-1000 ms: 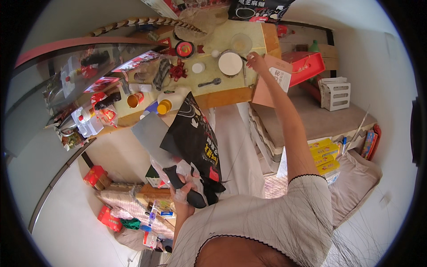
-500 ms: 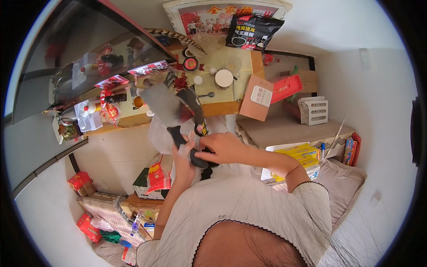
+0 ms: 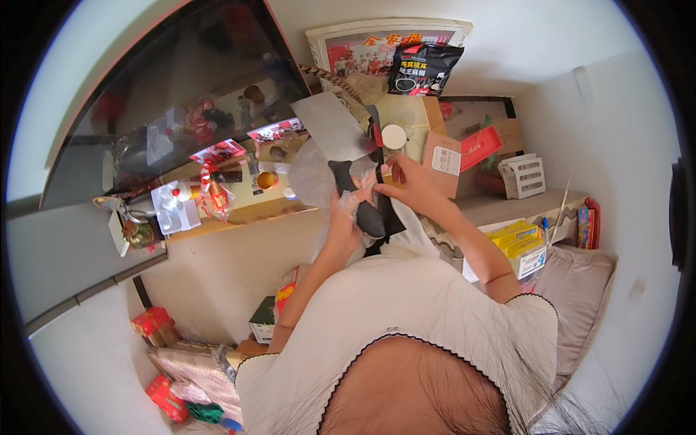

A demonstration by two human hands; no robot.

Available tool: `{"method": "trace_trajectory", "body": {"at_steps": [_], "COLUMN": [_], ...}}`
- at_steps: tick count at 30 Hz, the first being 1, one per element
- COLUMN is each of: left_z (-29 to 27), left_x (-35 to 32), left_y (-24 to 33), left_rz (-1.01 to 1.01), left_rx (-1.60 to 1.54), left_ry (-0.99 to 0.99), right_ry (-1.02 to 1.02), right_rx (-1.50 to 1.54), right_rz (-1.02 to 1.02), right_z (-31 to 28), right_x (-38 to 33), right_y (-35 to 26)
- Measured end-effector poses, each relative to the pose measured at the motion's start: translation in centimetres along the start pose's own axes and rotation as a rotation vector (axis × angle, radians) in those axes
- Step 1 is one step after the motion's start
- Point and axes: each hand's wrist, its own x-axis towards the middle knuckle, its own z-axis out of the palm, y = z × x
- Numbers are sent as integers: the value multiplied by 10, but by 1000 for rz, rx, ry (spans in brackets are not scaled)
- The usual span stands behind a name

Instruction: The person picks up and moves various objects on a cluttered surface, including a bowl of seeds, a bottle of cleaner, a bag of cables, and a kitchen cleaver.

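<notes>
A broad grey blade with a black handle, which looks like a kitchen cleaver point(image 3: 331, 129), points up and away above my lap. My left hand point(image 3: 348, 212) is closed round its black handle, with crinkled clear film between the fingers. A clear plastic bag point(image 3: 307, 175) hangs beside the blade on the left. Along the right side of the blade runs a black card strip point(image 3: 375, 129) with some red on it. My right hand point(image 3: 415, 185) pinches at this strip, close to the left fingers; its fingertips are partly hidden.
Ahead stands a wooden table point(image 3: 255, 210) holding a white-lidded jar point(image 3: 394, 137), an orange cup point(image 3: 267, 180) and a black pouch point(image 3: 425, 70). A large screen point(image 3: 188, 94) rises at left. A brown box point(image 3: 441, 163) lies at the table's right end, near a cushioned bench point(image 3: 500, 206).
The view has swung, so the hands and cleaver appear higher and further right. My right hand has moved from beside the black handle to the card strip, which now stands straighter beside the blade.
</notes>
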Motion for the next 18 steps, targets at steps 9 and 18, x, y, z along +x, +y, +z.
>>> {"method": "trace_trajectory", "body": {"at_steps": [9,18], "left_z": [25,-6], "left_x": [-5,-12], "left_y": [32,57], "left_rz": [-7,248], "left_rx": [144,88], "left_ry": [-44,-47], "right_ry": [139,300], "right_rx": [456,1019], "right_rz": [13,141], "right_z": [13,-100], "right_x": [14,11], "right_y": [10,34]}}
